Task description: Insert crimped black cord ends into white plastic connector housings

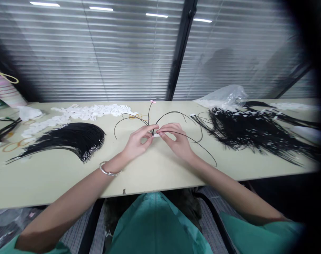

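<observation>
Over the middle of the table, my left hand [138, 139] pinches a small white connector [156, 135] with several thin black wires [149, 118] fanning out of it. My right hand [176, 138] meets it from the other side, thumb and forefinger closed on one black wire [193, 137] close to the connector. That wire's free end curves down to the right. To the left lies a thick bundle of black wires [67, 137] with shiny tips. A loose spread of small white connectors [93, 112] sits behind it.
At the right is a large heap of black wires with white ends [245, 130], a clear plastic bag [223, 98] behind it. Rubber bands [16, 144] and a striped pink container [5, 90] are at the left. Blinds [110, 53] rise behind the table [139, 176].
</observation>
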A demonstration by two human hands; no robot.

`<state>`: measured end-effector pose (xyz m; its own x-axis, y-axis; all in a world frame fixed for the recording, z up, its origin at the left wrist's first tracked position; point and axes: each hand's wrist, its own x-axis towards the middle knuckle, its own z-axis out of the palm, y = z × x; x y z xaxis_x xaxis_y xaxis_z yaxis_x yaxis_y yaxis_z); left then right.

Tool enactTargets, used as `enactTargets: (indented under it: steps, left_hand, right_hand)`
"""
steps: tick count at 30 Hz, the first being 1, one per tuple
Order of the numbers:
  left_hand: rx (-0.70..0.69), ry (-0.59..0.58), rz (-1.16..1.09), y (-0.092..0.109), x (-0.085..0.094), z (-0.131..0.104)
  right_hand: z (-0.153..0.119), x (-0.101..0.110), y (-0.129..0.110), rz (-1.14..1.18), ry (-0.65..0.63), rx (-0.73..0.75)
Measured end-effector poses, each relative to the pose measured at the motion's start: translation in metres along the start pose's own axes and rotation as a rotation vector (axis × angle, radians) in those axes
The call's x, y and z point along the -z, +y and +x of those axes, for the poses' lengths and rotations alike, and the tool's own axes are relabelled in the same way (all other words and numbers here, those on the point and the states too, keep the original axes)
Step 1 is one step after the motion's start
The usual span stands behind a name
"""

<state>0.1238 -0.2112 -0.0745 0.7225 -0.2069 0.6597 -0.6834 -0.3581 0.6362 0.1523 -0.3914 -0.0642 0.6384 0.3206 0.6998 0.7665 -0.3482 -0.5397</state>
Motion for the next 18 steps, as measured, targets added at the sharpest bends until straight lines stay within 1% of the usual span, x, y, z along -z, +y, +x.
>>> enactTargets:
  steps: [6,10,14,18]
  left_hand:
    - [-0.021,-0.015,0.004,-0.0008,-0.0003,-0.0003]
    - [-0.034,-0.016,0.012,-0.0028,-0.0007,-0.0001]
    - [-0.060,-0.008,0.025,-0.0062,-0.0011,-0.0001]
    - [-0.083,-0.014,0.042,-0.0084,-0.0013,-0.0008]
  right_hand:
    - [-0.0038,-0.0019,0.0005,-0.092,-0.006,0.051]
    - [-0.0076,-0.0032,-0.0012,-0.170,0.028,0.087]
    - [-0.0089,-0.0037,-0.0022,-0.197,0.062,0.104]
    - [-0.0087,-0.0037,-0.0026,-0.220,0.057,0.110]
